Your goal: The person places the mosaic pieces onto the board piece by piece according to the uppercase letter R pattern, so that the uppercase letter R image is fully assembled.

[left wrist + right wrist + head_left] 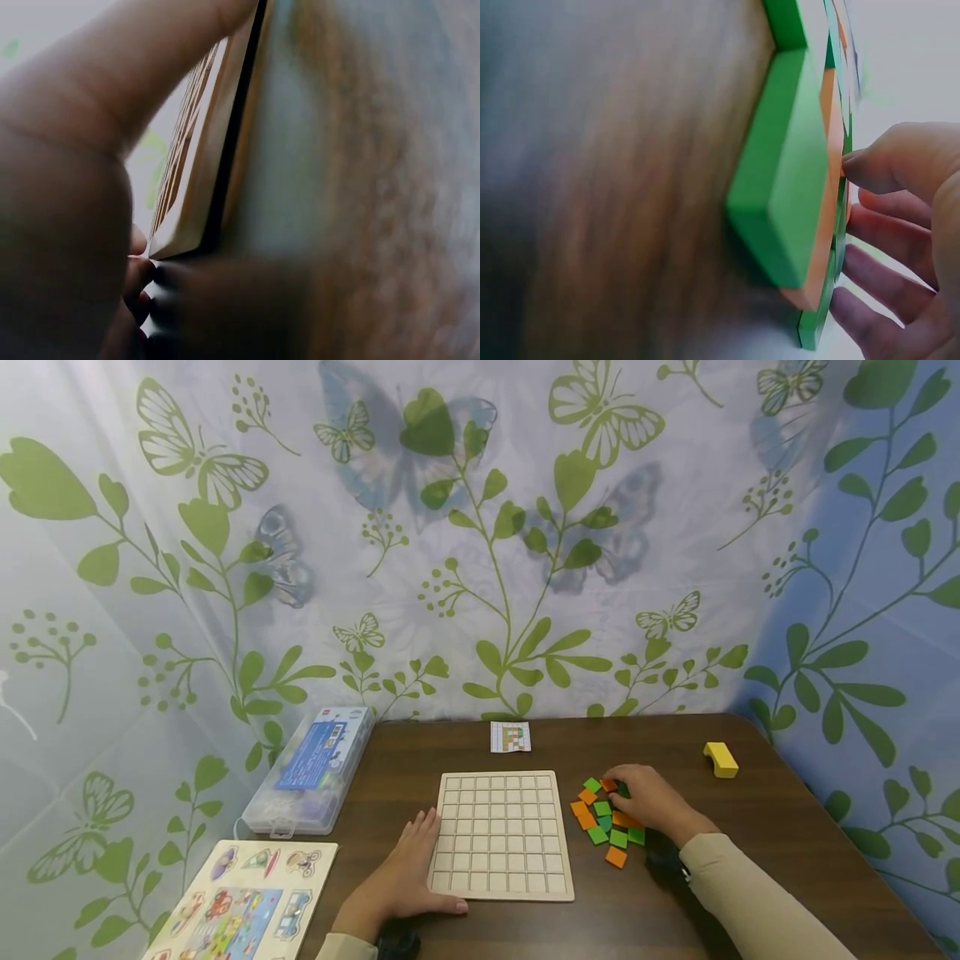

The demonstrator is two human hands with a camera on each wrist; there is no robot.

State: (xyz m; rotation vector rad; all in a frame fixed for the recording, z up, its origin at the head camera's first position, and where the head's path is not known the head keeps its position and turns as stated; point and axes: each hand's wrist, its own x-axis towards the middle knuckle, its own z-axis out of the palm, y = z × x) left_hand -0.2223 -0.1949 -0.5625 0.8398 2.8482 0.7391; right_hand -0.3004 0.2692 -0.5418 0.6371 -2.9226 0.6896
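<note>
A square wooden grid board (501, 835) lies flat on the table. My left hand (401, 872) rests along its left side, fingers extended beside the edge and thumb at the near left corner. In the left wrist view, the thumb crosses in front of the board's edge (199, 161). To the board's right is a loose cluster of green tiles (602, 808) and orange tiles (616, 857). My right hand (652, 797) reaches over it, thumb and index finger around an orange tile (609, 785) at the far side. Whether they pinch it is unclear. A green tile (784, 172) looms close in the right wrist view.
A small pattern card (511, 737) lies beyond the board. At the right stands a yellow arch-shaped block (721, 760). On the left are a clear plastic case (311, 772) and a wooden picture puzzle (243, 902). A printed curtain (480, 560) hangs behind the table.
</note>
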